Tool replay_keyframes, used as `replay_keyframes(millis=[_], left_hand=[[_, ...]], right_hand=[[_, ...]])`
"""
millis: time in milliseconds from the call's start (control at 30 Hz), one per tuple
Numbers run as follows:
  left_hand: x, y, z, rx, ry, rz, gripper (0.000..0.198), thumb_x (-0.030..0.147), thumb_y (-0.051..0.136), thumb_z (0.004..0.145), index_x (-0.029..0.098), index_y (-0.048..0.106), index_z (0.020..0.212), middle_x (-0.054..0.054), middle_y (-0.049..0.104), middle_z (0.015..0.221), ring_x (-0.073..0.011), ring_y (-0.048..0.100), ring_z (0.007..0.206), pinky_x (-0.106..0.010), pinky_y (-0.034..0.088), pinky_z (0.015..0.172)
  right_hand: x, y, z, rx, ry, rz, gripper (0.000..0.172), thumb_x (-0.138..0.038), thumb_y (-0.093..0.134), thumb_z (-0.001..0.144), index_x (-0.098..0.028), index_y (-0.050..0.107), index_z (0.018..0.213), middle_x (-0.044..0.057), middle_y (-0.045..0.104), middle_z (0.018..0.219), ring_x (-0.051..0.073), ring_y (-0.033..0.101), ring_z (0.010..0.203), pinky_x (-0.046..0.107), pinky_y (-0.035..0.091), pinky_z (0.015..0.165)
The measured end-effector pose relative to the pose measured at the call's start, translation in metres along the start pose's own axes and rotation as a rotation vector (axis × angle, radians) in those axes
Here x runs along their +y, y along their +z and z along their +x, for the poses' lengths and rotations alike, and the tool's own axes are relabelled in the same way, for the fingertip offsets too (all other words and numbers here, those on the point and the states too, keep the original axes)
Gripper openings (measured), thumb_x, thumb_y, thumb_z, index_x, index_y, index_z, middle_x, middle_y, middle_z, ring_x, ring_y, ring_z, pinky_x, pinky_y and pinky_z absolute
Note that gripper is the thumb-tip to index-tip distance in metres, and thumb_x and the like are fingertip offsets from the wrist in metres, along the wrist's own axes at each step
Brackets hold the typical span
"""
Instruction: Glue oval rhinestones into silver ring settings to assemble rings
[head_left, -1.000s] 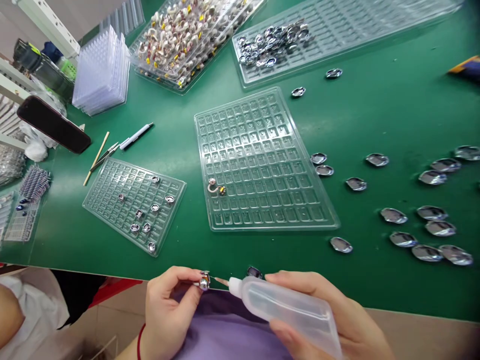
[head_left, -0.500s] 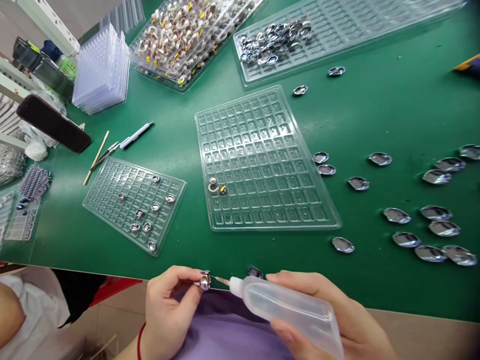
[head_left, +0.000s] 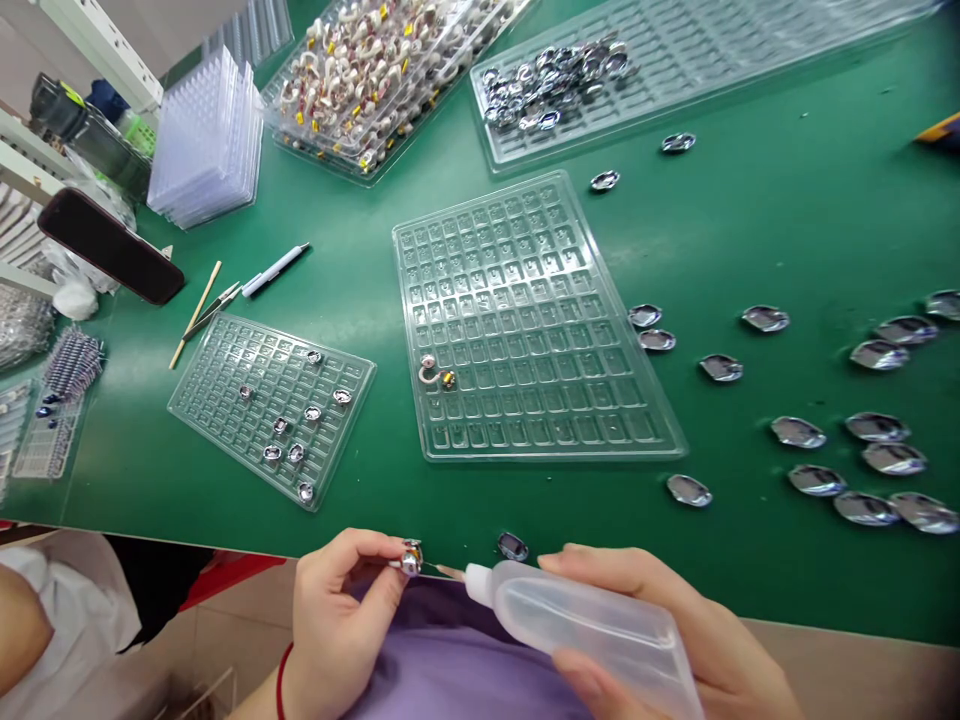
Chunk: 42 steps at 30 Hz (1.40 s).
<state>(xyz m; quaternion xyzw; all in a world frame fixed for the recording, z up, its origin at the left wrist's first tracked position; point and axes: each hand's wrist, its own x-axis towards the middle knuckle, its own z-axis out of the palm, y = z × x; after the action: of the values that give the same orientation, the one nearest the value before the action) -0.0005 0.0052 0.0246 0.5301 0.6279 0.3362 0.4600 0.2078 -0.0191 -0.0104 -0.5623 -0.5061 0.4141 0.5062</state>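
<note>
My left hand (head_left: 346, 600) pinches a small shiny metal part (head_left: 411, 558) between thumb and forefinger at the table's near edge. My right hand (head_left: 675, 620) is wrapped round a translucent squeeze bottle (head_left: 592, 625) with a white cap. The bottle's thin needle tip points left at the small part, a short gap away from it. One oval silver piece (head_left: 512, 545) lies on the table just above the bottle. Beyond my hands is a clear compartment tray (head_left: 525, 330) with a small white-and-yellow component (head_left: 448, 379) near its left edge.
A smaller tray (head_left: 225, 400) holds several silver parts. Tweezers (head_left: 212, 308), a stick, a pen (head_left: 276, 270) and a phone (head_left: 111, 246) lie at the left. Several oval silver pieces (head_left: 799, 432) are spread at the right. Filled trays stand behind; a person's arm (head_left: 22, 625) is at the lower left.
The bottle in my right hand has moved slightly right, widening the gap between its needle and the small part. More of the nearby silver piece shows. My left hand has barely moved.
</note>
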Motion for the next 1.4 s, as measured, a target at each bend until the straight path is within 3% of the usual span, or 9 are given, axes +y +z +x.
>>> replay_keyframes(millis=[267, 533, 767, 933, 1033, 1133, 1233, 1400], left_hand=[[0.0, -0.001, 0.0, -0.01, 0.002, -0.015, 0.013, 0.01, 0.069, 0.08, 0.021, 0.075, 0.086, -0.003, 0.08, 0.08, -0.0173, 0.076, 0.071, -0.021, 0.061, 0.067], [0.0, 0.0, -0.001, -0.011, -0.002, -0.006, 0.013, 0.01, 0.069, 0.081, 0.021, 0.074, 0.086, -0.003, 0.08, 0.081, -0.0169, 0.076, 0.072, -0.021, 0.061, 0.067], [-0.001, 0.0, -0.001, -0.011, -0.004, -0.006, 0.015, 0.009, 0.068, 0.081, 0.022, 0.074, 0.087, -0.002, 0.08, 0.082, -0.0159, 0.076, 0.073, -0.02, 0.061, 0.068], [-0.003, -0.002, -0.001, -0.004, -0.008, -0.005, 0.014, 0.01, 0.069, 0.08, 0.022, 0.075, 0.086, -0.001, 0.08, 0.081, -0.0155, 0.075, 0.072, -0.019, 0.06, 0.067], [-0.006, -0.004, -0.001, 0.001, -0.035, -0.031, 0.013, 0.012, 0.07, 0.079, 0.022, 0.076, 0.085, -0.002, 0.08, 0.081, -0.0154, 0.075, 0.072, -0.018, 0.06, 0.068], [-0.007, -0.004, 0.001, 0.004, -0.088, -0.094, 0.008, 0.017, 0.073, 0.078, 0.022, 0.077, 0.082, -0.002, 0.079, 0.081, -0.0154, 0.075, 0.073, -0.016, 0.059, 0.069], [-0.003, -0.003, 0.004, 0.032, -0.174, -0.194, 0.005, 0.023, 0.079, 0.074, 0.02, 0.077, 0.078, -0.002, 0.078, 0.079, -0.0153, 0.074, 0.074, -0.016, 0.058, 0.07], [0.002, -0.005, 0.005, 0.029, -0.29, -0.382, 0.02, 0.031, 0.086, 0.068, 0.019, 0.076, 0.08, -0.002, 0.077, 0.077, -0.0146, 0.072, 0.071, -0.018, 0.058, 0.067]], right_hand=[[0.0, 0.002, -0.001, -0.011, -0.024, -0.032, 0.027, -0.05, 0.059, 0.089, -0.025, 0.063, 0.1, 0.005, 0.068, 0.078, 0.016, 0.067, 0.06, 0.023, 0.055, 0.051], [0.002, 0.001, -0.001, -0.001, -0.024, -0.033, 0.024, -0.044, 0.065, 0.085, -0.024, 0.065, 0.098, 0.004, 0.069, 0.077, 0.019, 0.069, 0.063, 0.024, 0.056, 0.052], [0.0, 0.003, 0.002, -0.013, -0.06, -0.002, 0.023, -0.046, 0.059, 0.09, -0.026, 0.062, 0.101, 0.003, 0.067, 0.076, 0.015, 0.064, 0.058, 0.022, 0.052, 0.05], [0.006, -0.012, 0.004, -0.045, -0.06, 0.031, 0.025, -0.046, 0.067, 0.084, -0.025, 0.066, 0.099, 0.005, 0.07, 0.08, 0.019, 0.069, 0.065, 0.024, 0.056, 0.055], [0.01, -0.03, 0.011, 0.044, -0.048, 0.074, 0.034, -0.052, 0.067, 0.081, -0.025, 0.067, 0.1, 0.006, 0.07, 0.084, 0.019, 0.069, 0.067, 0.024, 0.056, 0.055], [0.006, -0.052, 0.036, 0.223, 0.022, 0.071, 0.037, -0.048, 0.073, 0.079, -0.026, 0.063, 0.107, 0.004, 0.069, 0.091, 0.016, 0.068, 0.072, 0.021, 0.053, 0.053], [-0.003, -0.079, 0.082, 0.315, 0.026, -0.046, 0.046, -0.04, 0.075, 0.079, -0.024, 0.057, 0.117, 0.007, 0.071, 0.103, 0.021, 0.069, 0.094, 0.032, 0.057, 0.076], [0.013, -0.122, 0.17, 0.342, -0.063, -0.205, 0.045, -0.042, 0.076, 0.078, -0.025, 0.049, 0.109, 0.012, 0.063, 0.121, 0.022, 0.061, 0.114, 0.042, 0.046, 0.101]])
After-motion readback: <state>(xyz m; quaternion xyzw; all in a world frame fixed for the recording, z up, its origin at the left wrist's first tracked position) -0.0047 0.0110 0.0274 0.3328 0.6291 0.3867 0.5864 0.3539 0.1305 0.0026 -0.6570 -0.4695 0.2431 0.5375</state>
